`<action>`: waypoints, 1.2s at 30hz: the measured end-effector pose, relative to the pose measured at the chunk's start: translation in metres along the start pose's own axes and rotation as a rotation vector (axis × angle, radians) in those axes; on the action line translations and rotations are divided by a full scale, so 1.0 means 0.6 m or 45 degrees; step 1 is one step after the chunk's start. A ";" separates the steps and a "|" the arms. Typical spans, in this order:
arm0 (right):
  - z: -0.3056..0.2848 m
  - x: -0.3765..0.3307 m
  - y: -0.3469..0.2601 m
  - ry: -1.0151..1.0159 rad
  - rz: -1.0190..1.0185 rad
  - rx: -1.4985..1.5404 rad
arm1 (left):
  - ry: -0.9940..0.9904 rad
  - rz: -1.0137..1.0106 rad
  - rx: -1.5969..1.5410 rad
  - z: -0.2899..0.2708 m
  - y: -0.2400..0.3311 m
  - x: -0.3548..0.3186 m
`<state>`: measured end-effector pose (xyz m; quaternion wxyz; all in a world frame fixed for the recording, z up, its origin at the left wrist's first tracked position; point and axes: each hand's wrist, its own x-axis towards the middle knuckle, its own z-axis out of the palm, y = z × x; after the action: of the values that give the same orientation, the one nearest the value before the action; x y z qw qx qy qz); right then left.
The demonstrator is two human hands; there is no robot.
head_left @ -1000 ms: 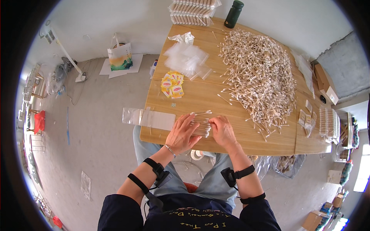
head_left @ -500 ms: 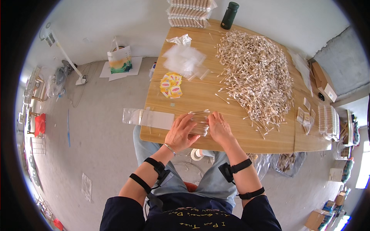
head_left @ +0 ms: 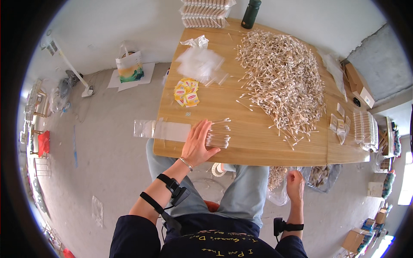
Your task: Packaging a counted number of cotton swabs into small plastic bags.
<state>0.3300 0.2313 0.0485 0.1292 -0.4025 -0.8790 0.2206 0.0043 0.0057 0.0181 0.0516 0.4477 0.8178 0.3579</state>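
Note:
My left hand (head_left: pixel 198 145) lies over one end of a row of cotton swabs (head_left: pixel 218 140) near the table's front edge, its fingers stretched out and the swab tips showing to the right. Left of that hand is a clear plastic sleeve with a white card (head_left: pixel 172 131) in it, partly overhanging the table's left edge. Beyond the front edge, over a bag on the floor, my right hand (head_left: pixel 295 184) hangs with curled fingers; whatever they may hold is hidden. A large heap of loose cotton swabs (head_left: pixel 282 81) covers the right half of the table.
Yellow-and-white labels (head_left: pixel 186 92) and clear plastic bags (head_left: pixel 199 64) lie on the wooden table (head_left: pixel 258 150). Packed swab bundles (head_left: pixel 204 13) and a dark green bottle (head_left: pixel 251 13) stand at the back. Packs (head_left: pixel 365 129) sit at right. Bags of swabs (head_left: pixel 277 178) lie below the front edge.
My right hand has left the row of swabs and swung right and toward me, past the table edge. My left hand stays at the row, its fingers now straighter. The view has shifted slightly.

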 end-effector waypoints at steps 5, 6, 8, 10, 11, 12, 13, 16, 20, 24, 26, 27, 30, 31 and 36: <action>0.024 0.025 -0.027 0.173 -0.098 -0.038 | 0.113 -0.044 -0.143 0.022 0.006 -0.006; 0.043 0.044 -0.057 0.044 0.087 0.349 | 0.137 -0.123 -0.296 0.027 0.005 -0.008; 0.112 0.073 -0.124 -0.053 0.146 1.155 | 0.167 -0.208 -0.443 0.044 -0.003 -0.007; 0.169 0.102 -0.180 -0.046 0.085 1.184 | 0.438 -0.306 -1.103 0.072 -0.020 -0.002; 0.196 0.116 -0.206 -0.032 0.033 1.206 | 0.438 -0.311 -1.097 0.075 -0.020 -0.001; 0.218 0.129 -0.230 -0.010 -0.020 1.224 | 0.443 -0.323 -1.172 0.078 -0.017 0.003; 0.239 0.140 -0.253 0.010 -0.074 1.244 | 0.449 -0.335 -1.244 0.079 -0.016 0.007; 0.282 0.142 -0.308 0.035 -0.183 1.285 | 0.477 -0.379 -1.459 0.074 -0.016 0.014; 0.296 0.129 -0.338 -0.091 -0.236 1.407 | 0.443 -0.411 -1.377 0.062 -0.018 0.010; 0.283 0.184 -0.317 0.096 -0.437 0.861 | 0.416 -0.371 -1.460 0.063 -0.019 0.014; 0.275 0.206 -0.315 0.156 -0.574 0.556 | 0.432 -0.364 -1.523 0.068 -0.018 0.013; 0.271 0.214 -0.320 -0.042 -0.614 0.562 | 0.445 -0.343 -1.551 0.066 -0.020 0.014; 0.275 0.200 -0.326 -0.209 -0.699 0.523 | 0.444 -0.334 -1.571 0.061 -0.022 0.015; 0.278 0.191 -0.326 -0.179 -0.742 0.484 | 0.427 -0.349 -1.563 0.059 -0.023 0.015; 0.270 0.179 -0.313 -0.156 -0.300 1.005 | 0.391 -0.368 -1.658 0.033 -0.019 0.024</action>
<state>0.0733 0.1586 0.0054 0.2455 -0.2050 -0.7730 0.5478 -0.0038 0.0234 -0.0004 0.2410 0.1558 0.4856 0.8257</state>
